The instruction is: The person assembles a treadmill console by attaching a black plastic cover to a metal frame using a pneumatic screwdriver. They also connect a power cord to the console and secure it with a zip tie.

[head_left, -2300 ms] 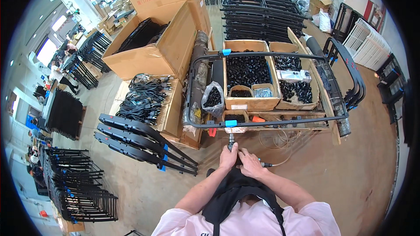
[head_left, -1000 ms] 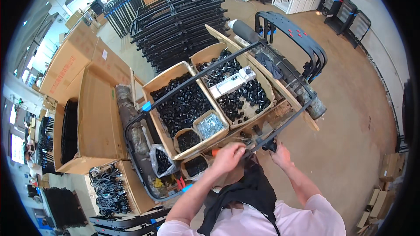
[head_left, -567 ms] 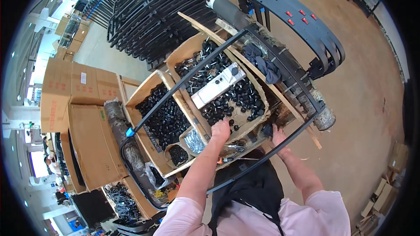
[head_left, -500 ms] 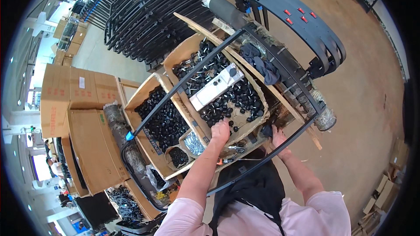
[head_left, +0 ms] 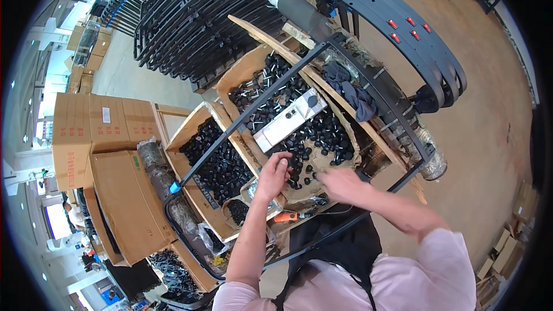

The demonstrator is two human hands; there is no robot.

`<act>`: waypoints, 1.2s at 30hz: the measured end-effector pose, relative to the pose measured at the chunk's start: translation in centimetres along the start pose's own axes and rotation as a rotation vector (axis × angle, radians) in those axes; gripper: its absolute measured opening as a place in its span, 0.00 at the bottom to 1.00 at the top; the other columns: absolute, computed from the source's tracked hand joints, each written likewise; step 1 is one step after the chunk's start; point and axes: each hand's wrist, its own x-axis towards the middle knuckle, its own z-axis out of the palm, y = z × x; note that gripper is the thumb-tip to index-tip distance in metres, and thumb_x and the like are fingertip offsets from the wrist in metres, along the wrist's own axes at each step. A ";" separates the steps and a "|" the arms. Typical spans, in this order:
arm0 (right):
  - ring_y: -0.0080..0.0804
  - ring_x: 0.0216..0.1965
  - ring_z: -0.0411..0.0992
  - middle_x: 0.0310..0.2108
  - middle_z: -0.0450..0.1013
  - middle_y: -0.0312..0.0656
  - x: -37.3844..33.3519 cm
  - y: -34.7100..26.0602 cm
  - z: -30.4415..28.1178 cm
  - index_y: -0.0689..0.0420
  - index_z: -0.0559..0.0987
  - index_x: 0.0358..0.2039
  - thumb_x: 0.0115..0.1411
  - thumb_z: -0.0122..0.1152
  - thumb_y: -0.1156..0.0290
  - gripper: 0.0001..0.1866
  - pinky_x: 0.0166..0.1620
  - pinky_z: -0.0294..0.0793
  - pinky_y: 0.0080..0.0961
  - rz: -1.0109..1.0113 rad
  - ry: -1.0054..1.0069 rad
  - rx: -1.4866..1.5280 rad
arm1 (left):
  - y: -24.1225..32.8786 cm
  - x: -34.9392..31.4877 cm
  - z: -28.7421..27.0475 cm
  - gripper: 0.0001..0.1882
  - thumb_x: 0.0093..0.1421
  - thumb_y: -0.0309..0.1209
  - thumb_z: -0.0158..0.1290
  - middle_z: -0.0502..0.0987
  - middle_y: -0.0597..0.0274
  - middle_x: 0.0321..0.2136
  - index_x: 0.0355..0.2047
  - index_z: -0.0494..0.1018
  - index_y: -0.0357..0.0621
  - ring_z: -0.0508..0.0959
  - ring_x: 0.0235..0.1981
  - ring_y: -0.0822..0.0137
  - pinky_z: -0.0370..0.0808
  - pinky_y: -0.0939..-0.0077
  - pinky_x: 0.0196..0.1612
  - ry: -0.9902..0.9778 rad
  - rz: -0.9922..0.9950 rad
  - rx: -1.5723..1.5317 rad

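Note:
My left hand (head_left: 273,177) is over the near left corner of a cardboard box (head_left: 233,89) of black knobs with metal studs (head_left: 269,116). Its fingers are curled in with the thumb on top; whatever they hold is hidden. At the same box's near right edge is my right hand (head_left: 341,185), palm down, fingertips pinched together beside a few loose black knobs (head_left: 307,181). Whether one of these is in the pinch is unclear. Above the boxes, a black metal frame (head_left: 253,108) lies slantwise, with a blue piece (head_left: 175,187) at its left corner.
A white rectangular piece (head_left: 282,129) lies on the knobs. Left of it stands a box of black plastic parts (head_left: 216,158), with a small cup of black pieces (head_left: 237,212) beside it. An orange-handled tool (head_left: 291,216) lies nearest me. Black frames (head_left: 201,14) are stacked beyond; curved black panels (head_left: 397,29) stand right.
My right hand has left the frame's near right side and come left over the knob box. My left hand has drawn slightly left, fingers curled. The view has shifted a little.

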 end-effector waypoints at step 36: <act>0.37 0.45 0.79 0.49 0.78 0.44 -16.6 7.8 -4.9 0.59 0.83 0.53 0.62 0.67 0.76 0.18 0.43 0.80 0.30 0.433 0.684 0.687 | 20.8 27.3 8.9 0.21 0.73 0.25 0.47 0.77 0.47 0.59 0.64 0.76 0.46 0.76 0.61 0.49 0.72 0.61 0.65 0.079 0.902 0.468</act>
